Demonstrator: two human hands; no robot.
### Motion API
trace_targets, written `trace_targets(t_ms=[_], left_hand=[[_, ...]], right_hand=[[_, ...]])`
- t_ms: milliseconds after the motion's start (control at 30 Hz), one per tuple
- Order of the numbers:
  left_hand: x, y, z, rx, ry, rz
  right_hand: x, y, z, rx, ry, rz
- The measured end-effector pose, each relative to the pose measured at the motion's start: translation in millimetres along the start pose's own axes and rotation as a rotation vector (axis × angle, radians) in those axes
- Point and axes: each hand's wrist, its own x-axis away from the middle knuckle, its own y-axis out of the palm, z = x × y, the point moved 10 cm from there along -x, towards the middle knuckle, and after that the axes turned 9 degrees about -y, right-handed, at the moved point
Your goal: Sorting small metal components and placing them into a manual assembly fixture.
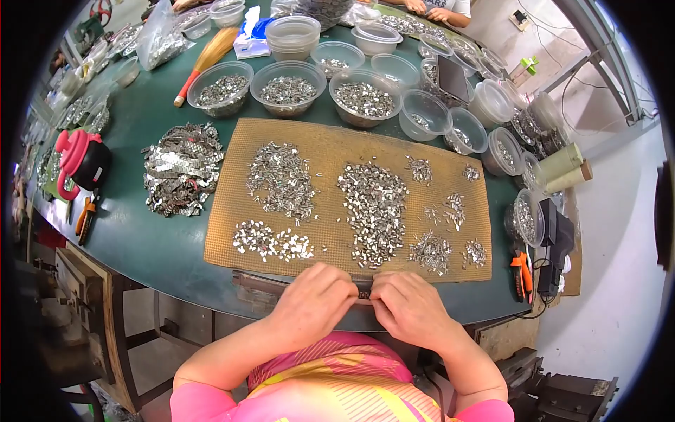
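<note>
My left hand (314,301) and my right hand (409,302) meet at the table's front edge, fingers curled and close together. Both are closed over a narrow dark metal strip or fixture (364,288), of which only a short stretch shows between them. What the fingertips pinch is hidden. To the left of my left hand lies a brownish metal bar (254,287) along the edge. Just beyond my hands is a tan gridded mat (327,148) with piles of small silver metal pieces, the largest pile (373,214) in the middle.
A heap of linked metal strips (184,169) lies left of the mat. Plastic bowls of metal bits (287,88) line the back and right. Pliers (522,276) lie at right, more pliers (86,219) and a pink-lidded black pot (84,158) at left. Another person's hands (427,10) are at the far side.
</note>
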Motion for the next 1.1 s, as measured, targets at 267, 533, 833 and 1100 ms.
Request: trace_targets(t_ms=[267,533,833,1100], left_hand=[[0,27,12,-0.123,0.037,-0.029],[1,22,11,-0.079,0.075,-0.033],[11,-39,-11,-0.043,-0.017,0.137],[26,-66,-45,-0.121,-0.144,0.232]], right_hand=[[7,2,-9,0.133,-0.006,0.036],[8,3,-9,0.141,-0.009,0.060],[-3,-6,3,-0.010,0.032,-0.034],[-66,13,5,-0.016,-0.001,0.100]])
